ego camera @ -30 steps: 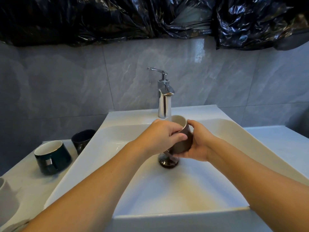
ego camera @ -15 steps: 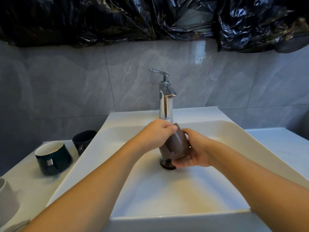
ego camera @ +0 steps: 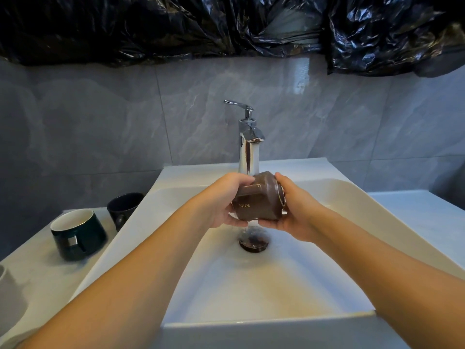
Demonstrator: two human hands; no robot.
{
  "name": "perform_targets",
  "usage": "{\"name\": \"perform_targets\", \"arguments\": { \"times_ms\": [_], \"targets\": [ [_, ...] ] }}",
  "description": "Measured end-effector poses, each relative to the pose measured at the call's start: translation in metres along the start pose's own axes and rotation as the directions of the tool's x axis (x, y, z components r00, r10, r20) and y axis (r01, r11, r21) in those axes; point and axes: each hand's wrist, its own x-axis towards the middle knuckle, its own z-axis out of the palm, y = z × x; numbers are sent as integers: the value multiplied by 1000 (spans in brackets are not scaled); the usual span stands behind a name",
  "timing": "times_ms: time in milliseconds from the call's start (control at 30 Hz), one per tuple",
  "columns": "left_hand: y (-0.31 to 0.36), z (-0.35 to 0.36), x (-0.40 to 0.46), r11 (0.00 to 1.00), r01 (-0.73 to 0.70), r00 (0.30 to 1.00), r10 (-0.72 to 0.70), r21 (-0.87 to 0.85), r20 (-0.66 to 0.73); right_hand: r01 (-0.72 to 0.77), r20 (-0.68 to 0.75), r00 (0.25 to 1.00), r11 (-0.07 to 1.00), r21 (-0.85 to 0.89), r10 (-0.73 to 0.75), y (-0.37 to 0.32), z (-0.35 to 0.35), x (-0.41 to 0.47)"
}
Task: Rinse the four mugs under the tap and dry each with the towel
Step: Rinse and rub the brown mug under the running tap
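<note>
Left hand [ego camera: 221,200] is gripping the brown mug [ego camera: 256,201] at its mouth end, fingers curled over the top; right hand [ego camera: 294,212] is cupping the base end. Mug is lying sideways between both hands, under the chrome tap [ego camera: 249,147], over the drain [ego camera: 254,244] of the white sink [ego camera: 339,197]. Dark green mug [ego camera: 78,235] and black mug [ego camera: 123,206] are standing on the counter [ego camera: 45,278] at left.

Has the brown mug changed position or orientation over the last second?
Yes. The brown mug has been tipped from mouth-up to lying on its side, base toward the right hand, left hand opposite. It stays below the tap, above the drain.
</note>
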Motion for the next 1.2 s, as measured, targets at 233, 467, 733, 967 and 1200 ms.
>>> {"name": "perform_targets", "arguments": {
  "times_ms": [233, 467, 733, 967, 1200],
  "targets": [
    [2, -1, -4, 981, -100, 995, 94, 165, 40, -63, -42, 997, 994, -89, 59, -1, 1, 5],
    [-5, -7, -1, 985, -135, 974, 112, 105, 197, -103, -102, 991, 988, -111, 91, -16, 15, 11],
    [-12, -19, 7, 945, -92, 995, 77, 313, 59, -15, -60, 998, 998, -54, 12, -8, 14, 18],
    [-13, -23, 10, 944, -225, 974, 219, 243, 54, 182, 112, 979, 975, -127, -168, -8, 14, 8],
    [-15, -29, 13, 938, -336, 937, 323, 82, 135, 338, 151, 937, 926, -170, -315, -5, 14, 12]
  ]
}}
